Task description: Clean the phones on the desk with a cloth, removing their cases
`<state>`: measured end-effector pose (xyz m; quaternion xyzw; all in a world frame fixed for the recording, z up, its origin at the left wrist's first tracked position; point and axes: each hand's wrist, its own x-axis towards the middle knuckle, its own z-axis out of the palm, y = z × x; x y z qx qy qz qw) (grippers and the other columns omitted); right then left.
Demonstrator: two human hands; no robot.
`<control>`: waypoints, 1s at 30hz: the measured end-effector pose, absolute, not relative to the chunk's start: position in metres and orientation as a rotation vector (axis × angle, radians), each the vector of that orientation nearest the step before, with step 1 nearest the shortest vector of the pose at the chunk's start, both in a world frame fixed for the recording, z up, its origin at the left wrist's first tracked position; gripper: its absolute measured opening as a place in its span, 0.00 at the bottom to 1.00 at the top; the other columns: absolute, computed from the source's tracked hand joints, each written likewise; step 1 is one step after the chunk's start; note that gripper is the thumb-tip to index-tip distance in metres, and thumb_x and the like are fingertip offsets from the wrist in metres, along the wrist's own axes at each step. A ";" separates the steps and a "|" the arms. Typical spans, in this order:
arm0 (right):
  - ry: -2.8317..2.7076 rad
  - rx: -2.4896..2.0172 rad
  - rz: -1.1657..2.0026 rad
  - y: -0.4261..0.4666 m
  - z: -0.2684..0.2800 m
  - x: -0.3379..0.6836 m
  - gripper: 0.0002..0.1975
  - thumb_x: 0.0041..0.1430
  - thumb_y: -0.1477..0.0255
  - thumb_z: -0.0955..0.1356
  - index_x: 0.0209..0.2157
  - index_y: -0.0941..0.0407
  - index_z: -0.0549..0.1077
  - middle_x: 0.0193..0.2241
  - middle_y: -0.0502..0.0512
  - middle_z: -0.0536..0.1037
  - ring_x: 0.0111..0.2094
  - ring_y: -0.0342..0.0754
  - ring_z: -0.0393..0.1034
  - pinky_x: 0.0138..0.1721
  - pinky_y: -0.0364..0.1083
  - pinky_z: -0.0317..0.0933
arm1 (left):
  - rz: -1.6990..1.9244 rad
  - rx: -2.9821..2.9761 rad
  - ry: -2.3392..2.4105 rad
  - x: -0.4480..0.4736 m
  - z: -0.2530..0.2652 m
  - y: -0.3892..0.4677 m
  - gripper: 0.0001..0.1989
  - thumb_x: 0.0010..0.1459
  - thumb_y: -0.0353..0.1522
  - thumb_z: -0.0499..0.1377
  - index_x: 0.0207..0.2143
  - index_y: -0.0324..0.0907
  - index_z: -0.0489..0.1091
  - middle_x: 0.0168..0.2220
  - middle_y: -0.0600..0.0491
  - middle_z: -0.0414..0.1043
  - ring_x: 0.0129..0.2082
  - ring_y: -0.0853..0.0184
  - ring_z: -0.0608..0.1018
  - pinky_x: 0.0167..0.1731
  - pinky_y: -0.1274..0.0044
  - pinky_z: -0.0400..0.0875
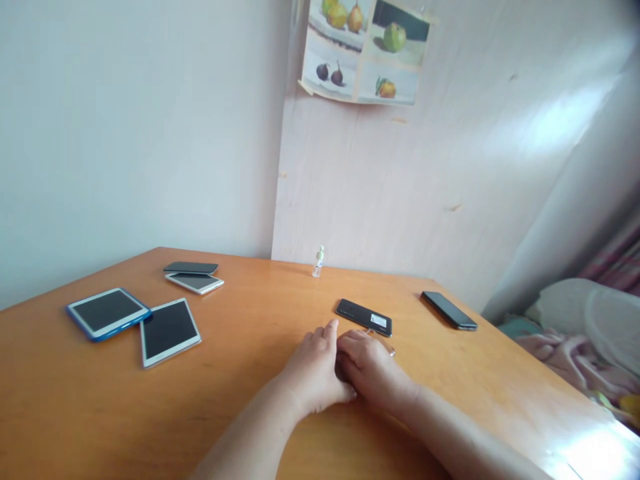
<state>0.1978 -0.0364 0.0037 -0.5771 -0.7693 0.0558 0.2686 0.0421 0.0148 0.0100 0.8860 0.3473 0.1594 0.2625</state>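
Note:
My left hand [315,367] and my right hand [373,370] meet above the front middle of the table. The left one curves its fingers, with the thumb reaching under towards the right. My right hand's fingers are curled down beside it. Between and beneath them is something mostly hidden; a thin, clear-edged corner [391,351] shows past the right knuckles. I cannot make out what it is. Just beyond the hands lies a black phone [363,316], back up, with a white label on it.
Another dark phone [449,311] lies near the table's right edge. A small clear bottle [319,262] stands at the back. On the left lie a blue-cased tablet [107,312], a white tablet [170,330], a white phone [195,283] and a dark phone [191,268]. The wooden table [240,387] meets the wall.

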 end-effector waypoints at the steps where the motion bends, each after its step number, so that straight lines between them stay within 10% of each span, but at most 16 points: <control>1: -2.044 -1.606 0.131 -0.034 0.004 0.202 0.11 0.58 0.80 0.63 0.37 0.54 0.75 0.35 0.53 0.76 0.39 0.47 0.69 0.43 0.44 0.60 | 0.423 2.394 0.942 0.042 0.011 0.015 0.53 0.39 0.40 0.64 0.66 0.36 0.46 0.58 0.38 0.63 0.57 0.49 0.67 0.55 0.66 0.63; 23: -1.626 -2.158 -0.059 -0.034 0.006 0.276 0.07 0.57 0.77 0.62 0.33 0.58 0.72 0.33 0.57 0.72 0.34 0.48 0.67 0.36 0.44 0.55 | 0.338 2.428 0.934 0.039 0.016 0.017 0.50 0.41 0.43 0.64 0.64 0.40 0.49 0.61 0.40 0.60 0.60 0.52 0.64 0.58 0.70 0.60; 30: -2.057 -1.697 0.223 -0.049 0.011 0.213 0.09 0.55 0.78 0.64 0.33 0.54 0.75 0.34 0.52 0.75 0.35 0.45 0.69 0.37 0.41 0.57 | 0.364 2.430 0.939 0.040 0.016 0.016 0.48 0.41 0.40 0.64 0.64 0.37 0.51 0.59 0.40 0.62 0.58 0.53 0.67 0.56 0.71 0.61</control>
